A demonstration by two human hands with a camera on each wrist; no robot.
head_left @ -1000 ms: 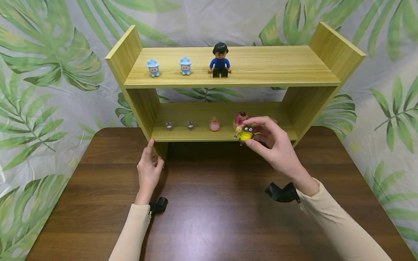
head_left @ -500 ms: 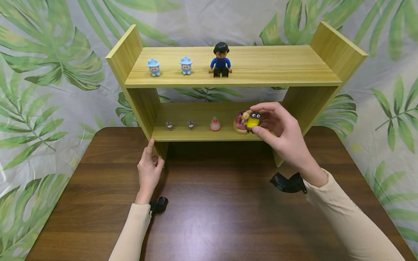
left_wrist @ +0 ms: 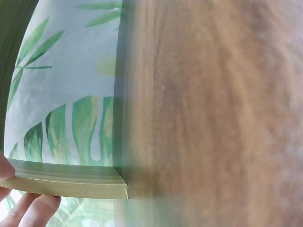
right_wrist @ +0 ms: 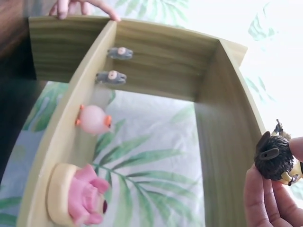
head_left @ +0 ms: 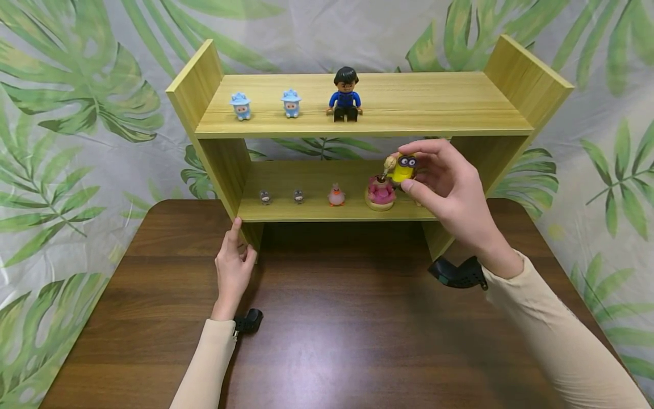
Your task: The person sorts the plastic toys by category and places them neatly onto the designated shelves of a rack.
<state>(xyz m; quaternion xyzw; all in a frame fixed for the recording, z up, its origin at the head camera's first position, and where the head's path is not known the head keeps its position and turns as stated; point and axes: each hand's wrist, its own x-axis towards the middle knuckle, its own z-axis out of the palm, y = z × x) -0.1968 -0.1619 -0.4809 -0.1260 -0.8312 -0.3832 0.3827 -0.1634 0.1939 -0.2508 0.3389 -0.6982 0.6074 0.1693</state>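
My right hand (head_left: 457, 196) pinches a yellow minion figurine (head_left: 406, 168) between thumb and fingers, in front of the gap between the two boards. In the right wrist view the minion's dark, bristly back (right_wrist: 274, 157) faces the camera. Below and left of it, a pink bear figurine (head_left: 381, 195) in a cream ring sits on the lower board. My left hand (head_left: 234, 266) grips the left side panel of the wooden shelf (head_left: 327, 134) near the lower board; its index finger points up along the edge. Thumb and fingers lie on opposite sides of that panel (left_wrist: 71, 182) in the left wrist view.
On the lower board stand a pale pink duck figurine (head_left: 336, 195) and two small grey figurines (head_left: 264, 197). The upper board bears two light-blue hatted figurines (head_left: 292, 104) and a black-haired toy man (head_left: 345, 95). A brown table (head_left: 327, 318) lies beneath; a leaf-patterned cloth (head_left: 76, 142) hangs behind.
My right hand has moved up and to the right with the minion, from the lower board's front edge to above it, uncovering the pink bear. The left hand has stayed put.
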